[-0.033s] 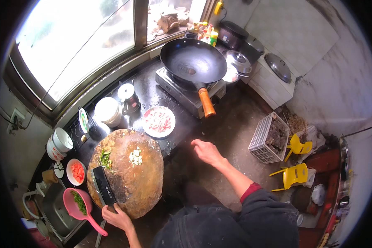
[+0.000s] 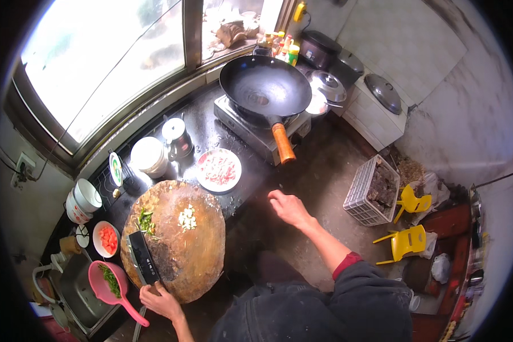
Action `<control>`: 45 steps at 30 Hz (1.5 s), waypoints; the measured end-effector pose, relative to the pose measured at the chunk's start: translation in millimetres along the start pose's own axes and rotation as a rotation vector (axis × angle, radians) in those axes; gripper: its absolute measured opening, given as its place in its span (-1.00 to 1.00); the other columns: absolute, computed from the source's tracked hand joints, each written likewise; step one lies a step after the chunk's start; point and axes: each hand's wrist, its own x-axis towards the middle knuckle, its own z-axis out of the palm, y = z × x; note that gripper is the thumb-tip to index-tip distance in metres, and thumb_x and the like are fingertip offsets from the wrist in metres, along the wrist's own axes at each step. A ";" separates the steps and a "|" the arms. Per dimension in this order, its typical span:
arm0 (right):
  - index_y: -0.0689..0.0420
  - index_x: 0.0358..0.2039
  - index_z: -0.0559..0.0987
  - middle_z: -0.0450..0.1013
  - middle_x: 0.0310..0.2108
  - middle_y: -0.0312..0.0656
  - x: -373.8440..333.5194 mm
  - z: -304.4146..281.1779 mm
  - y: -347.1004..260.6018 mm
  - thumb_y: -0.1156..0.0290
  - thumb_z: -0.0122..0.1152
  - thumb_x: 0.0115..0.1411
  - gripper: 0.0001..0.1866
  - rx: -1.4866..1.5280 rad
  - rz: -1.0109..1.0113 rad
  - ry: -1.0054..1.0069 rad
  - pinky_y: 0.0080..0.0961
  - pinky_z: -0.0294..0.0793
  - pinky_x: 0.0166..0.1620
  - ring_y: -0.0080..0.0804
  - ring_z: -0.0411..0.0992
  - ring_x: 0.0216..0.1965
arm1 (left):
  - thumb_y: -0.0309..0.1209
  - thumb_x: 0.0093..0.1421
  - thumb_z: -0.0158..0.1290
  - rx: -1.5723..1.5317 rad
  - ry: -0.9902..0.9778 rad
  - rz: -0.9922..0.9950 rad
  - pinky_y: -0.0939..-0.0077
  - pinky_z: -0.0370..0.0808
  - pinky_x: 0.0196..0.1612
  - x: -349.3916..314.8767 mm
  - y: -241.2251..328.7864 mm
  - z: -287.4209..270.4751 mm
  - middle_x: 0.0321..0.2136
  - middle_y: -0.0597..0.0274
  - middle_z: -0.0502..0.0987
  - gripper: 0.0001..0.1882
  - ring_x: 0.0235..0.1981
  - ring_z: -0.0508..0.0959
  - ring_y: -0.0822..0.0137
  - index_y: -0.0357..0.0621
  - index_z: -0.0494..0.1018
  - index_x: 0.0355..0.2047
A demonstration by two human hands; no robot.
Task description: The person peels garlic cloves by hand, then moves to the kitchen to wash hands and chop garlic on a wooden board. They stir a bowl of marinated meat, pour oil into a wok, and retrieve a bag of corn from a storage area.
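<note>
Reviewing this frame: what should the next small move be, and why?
Probably slide the black rectangular-bladed cleaver inward on the round wooden chopping board before the left hand lets go: it appears to lie near the board's left edge, gripped end pointing outward.

Head view, wide fisheye: from the person's head I look down past the dark jacket at the nearby chopping board, the window farther off, upper left.
</note>
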 end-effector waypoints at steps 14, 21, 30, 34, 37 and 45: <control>0.16 -0.18 0.58 0.57 -0.47 -0.17 138.8 -64.2 155.8 0.36 0.12 0.26 -0.80 0.255 -0.033 0.230 -0.43 0.53 -0.39 -0.41 0.56 -0.55 | -0.27 0.40 -0.11 -0.603 -0.324 -0.140 0.43 0.19 -0.56 4.0 235.0 23.2 -0.72 0.32 0.21 -0.55 -0.63 0.22 0.47 -0.25 0.21 -0.61; 0.18 -0.35 0.61 0.56 -0.39 0.08 205.7 -109.6 200.2 0.15 0.08 0.23 -0.67 -0.002 0.028 0.040 -0.09 0.51 -0.23 0.18 0.52 -0.29 | 0.37 0.29 -0.48 -1.067 -0.805 -0.249 0.48 0.46 -0.40 9.0 417.3 52.4 -0.55 0.17 0.52 -0.10 -0.57 0.51 0.40 -0.29 0.48 -0.41; 0.21 -0.53 0.57 0.52 -0.56 0.09 222.6 -102.5 211.0 0.08 0.19 0.18 -0.59 -0.245 -0.200 -0.154 -0.05 0.51 -0.38 0.12 0.53 -0.45 | 0.20 0.37 -0.39 -1.337 -0.694 -0.411 0.44 0.53 -0.39 -14.8 438.1 72.9 -0.30 -0.08 0.55 -0.29 -0.49 0.57 0.22 -0.26 0.34 -0.04; 0.17 -0.56 0.52 0.51 -0.61 0.01 226.2 -92.2 215.1 0.19 0.20 0.15 -0.69 -0.460 -0.465 -0.102 -0.15 0.52 -0.47 -0.03 0.55 -0.52 | 0.25 0.38 -0.47 -1.343 -0.622 -0.394 0.49 0.50 -0.39 -36.9 430.9 77.8 -0.38 -0.03 0.56 -0.22 -0.56 0.55 0.31 -0.30 0.40 -0.11; 0.13 -0.56 0.49 0.51 -0.60 -0.07 231.2 -88.2 218.3 0.31 0.24 0.06 -0.81 -0.722 -0.664 -0.106 -0.21 0.53 -0.52 -0.16 0.56 -0.55 | 0.22 0.39 -0.47 -1.384 -0.579 -0.436 0.53 0.49 -0.42 -57.9 424.5 79.8 -0.41 0.01 0.56 -0.23 -0.60 0.55 0.35 -0.31 0.41 -0.14; 0.00 -0.58 0.44 0.35 -0.64 -0.35 239.7 -78.3 222.6 0.35 0.15 0.01 -0.90 -1.365 -1.101 0.051 -0.49 0.24 -0.64 -0.50 0.38 -0.59 | 0.23 0.38 -0.41 -1.363 -0.345 -0.739 0.63 0.48 -0.49 -146.6 365.1 46.7 -0.48 0.10 0.53 -0.25 -0.64 0.53 0.42 -0.30 0.42 -0.22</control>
